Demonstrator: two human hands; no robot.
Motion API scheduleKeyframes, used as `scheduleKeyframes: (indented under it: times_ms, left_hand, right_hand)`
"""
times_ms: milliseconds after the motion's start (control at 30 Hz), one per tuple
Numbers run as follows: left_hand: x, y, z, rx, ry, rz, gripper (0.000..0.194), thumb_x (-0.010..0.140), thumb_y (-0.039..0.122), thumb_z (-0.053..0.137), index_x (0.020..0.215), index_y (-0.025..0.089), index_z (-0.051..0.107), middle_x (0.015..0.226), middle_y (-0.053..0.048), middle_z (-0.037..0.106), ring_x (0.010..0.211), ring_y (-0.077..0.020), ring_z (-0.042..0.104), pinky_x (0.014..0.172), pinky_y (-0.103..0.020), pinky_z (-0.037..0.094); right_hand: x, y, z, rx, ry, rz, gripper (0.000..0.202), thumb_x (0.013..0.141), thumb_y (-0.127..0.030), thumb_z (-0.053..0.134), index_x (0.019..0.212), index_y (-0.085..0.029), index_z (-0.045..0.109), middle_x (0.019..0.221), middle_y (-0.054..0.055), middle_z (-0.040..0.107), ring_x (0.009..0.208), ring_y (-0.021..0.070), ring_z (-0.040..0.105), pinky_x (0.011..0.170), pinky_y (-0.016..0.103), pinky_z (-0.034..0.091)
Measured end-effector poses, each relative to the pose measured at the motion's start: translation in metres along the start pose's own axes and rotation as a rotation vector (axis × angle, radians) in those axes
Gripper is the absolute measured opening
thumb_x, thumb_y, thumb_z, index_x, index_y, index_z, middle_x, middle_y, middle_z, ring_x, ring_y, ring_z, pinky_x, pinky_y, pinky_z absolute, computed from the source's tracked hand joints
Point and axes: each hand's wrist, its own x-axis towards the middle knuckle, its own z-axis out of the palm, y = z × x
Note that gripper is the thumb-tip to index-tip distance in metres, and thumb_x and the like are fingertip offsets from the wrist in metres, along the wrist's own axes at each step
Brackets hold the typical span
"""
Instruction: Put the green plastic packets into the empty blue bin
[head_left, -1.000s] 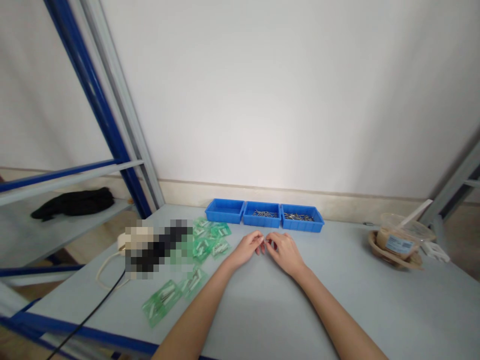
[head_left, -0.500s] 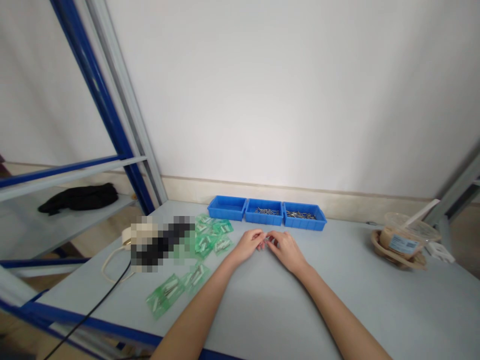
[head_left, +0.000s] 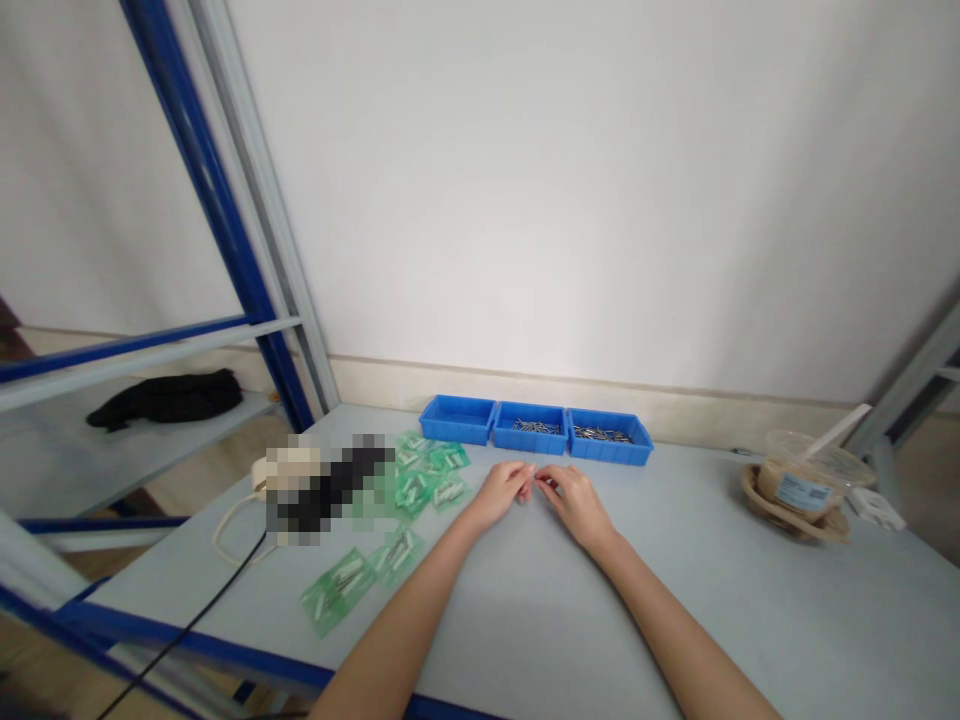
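A single head-worn camera looks forward and down across the table (head_left: 525, 620) toward the wall (head_left: 562, 200), hands at mid-distance

On the bench (head_left: 525, 610) stand three blue trays (head_left: 530, 428) in one row. Two of them hold small metal pins (head_left: 535, 426). There are two hands (head_left: 504, 492) and one food cup (head_left: 799, 481).

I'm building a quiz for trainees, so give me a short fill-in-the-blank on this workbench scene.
1. Against the wall stand ___ blue trays side by side.
2. The green packets lie on the person's ___ side of the table.
3. The left hand and right hand meet fingertip to fingertip just in front of the ___ tray.
4. The leftmost tray holds ___ metal parts.

Missing words: three; left; middle; no
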Motion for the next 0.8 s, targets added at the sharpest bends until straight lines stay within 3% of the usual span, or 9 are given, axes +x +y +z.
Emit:
scheduleKeyframes:
  times_ms: [100,233,300,400,467,533,600,700,800]
  left_hand:
    - [-0.002,0.006,-0.009,0.229,0.032,-0.018,0.054,0.09,0.048,0.024,0.054,0.016,0.047,0.054,-0.001,0.052,0.057,-0.0144,0.052,0.065,-0.026,0.04]
    - [-0.009,0.015,-0.036,0.863,0.295,-0.023,0.026,0.089,0.033,0.04,0.079,0.016,0.057,0.085,-0.006,0.061,0.087,-0.0217,0.053,0.08,-0.032,0.035]
    - [-0.014,0.017,-0.049,1.086,0.399,-0.109,0.016,0.085,0.026,0.048,0.092,0.016,0.057,0.097,-0.009,0.059,0.096,-0.0246,0.049,0.083,-0.035,0.033]
    - [-0.021,0.015,-0.062,1.236,0.499,-0.344,0.033,0.079,0.028,0.057,0.107,0.01,0.053,0.102,-0.015,0.056,0.099,-0.0289,0.049,0.081,-0.037,0.035]
    - [-0.023,0.014,-0.065,1.246,0.479,-0.419,0.037,0.079,0.029,0.058,0.109,0.007,0.052,0.101,-0.016,0.056,0.098,-0.0298,0.05,0.077,-0.036,0.037]
    - [-0.023,0.014,-0.065,1.253,0.416,-0.431,0.03,0.08,0.025,0.057,0.105,0.008,0.055,0.1,-0.016,0.057,0.097,-0.0295,0.052,0.076,-0.035,0.038]
    - [-0.022,0.016,-0.063,1.265,0.374,-0.423,0.024,0.081,0.021,0.056,0.101,0.009,0.059,0.098,-0.016,0.058,0.096,-0.0292,0.053,0.076,-0.035,0.038]
    - [-0.019,0.021,-0.06,1.285,0.351,-0.412,0.024,0.08,0.019,0.056,0.102,0.01,0.06,0.098,-0.016,0.06,0.094,-0.03,0.055,0.077,-0.036,0.038]
    - [-0.017,0.023,-0.056,1.275,0.291,-0.382,0.026,0.08,0.021,0.058,0.103,0.009,0.061,0.096,-0.017,0.061,0.094,-0.0312,0.055,0.079,-0.038,0.038]
  right_hand:
    - [0.002,0.002,0.007,-0.005,0.02,-0.019,0.02,0.089,-0.023,0.042,0.089,-0.018,0.062,0.084,0.003,0.067,0.071,0.0148,0.059,0.073,0.028,0.038]
    - [0.036,0.002,0.004,-0.087,0.055,0.014,0.022,0.09,-0.028,0.043,0.089,-0.019,0.063,0.083,0.002,0.068,0.07,0.014,0.06,0.073,0.027,0.036]
    - [0.067,-0.001,-0.007,-0.175,0.106,0.058,0.025,0.09,-0.031,0.043,0.089,-0.02,0.065,0.084,0.003,0.068,0.073,0.0152,0.06,0.071,0.027,0.035]
    - [0.112,-0.007,-0.032,-0.275,0.218,0.171,0.031,0.091,-0.036,0.04,0.09,-0.019,0.066,0.084,0.007,0.068,0.078,0.0163,0.06,0.072,0.027,0.035]
    - [0.125,-0.01,-0.045,-0.29,0.309,0.199,0.033,0.092,-0.036,0.038,0.092,-0.018,0.066,0.09,0.009,0.067,0.085,0.0169,0.059,0.076,0.027,0.035]
    - [0.118,-0.011,-0.05,-0.253,0.4,0.207,0.034,0.092,-0.035,0.036,0.093,-0.019,0.065,0.095,0.008,0.066,0.089,0.0174,0.058,0.08,0.029,0.035]
    - [0.094,-0.007,-0.043,-0.159,0.438,0.206,0.034,0.093,-0.034,0.034,0.089,-0.019,0.065,0.095,0.006,0.065,0.088,0.0172,0.058,0.08,0.029,0.036]
    - [0.045,0.006,-0.021,0.024,0.342,0.18,0.034,0.091,-0.033,0.036,0.082,-0.019,0.065,0.088,0.005,0.066,0.085,0.0177,0.058,0.077,0.027,0.038]
    - [0.011,0.015,0.002,0.091,0.212,0.254,0.034,0.09,-0.032,0.038,0.076,-0.018,0.066,0.08,0.005,0.066,0.078,0.0189,0.06,0.072,0.027,0.04]
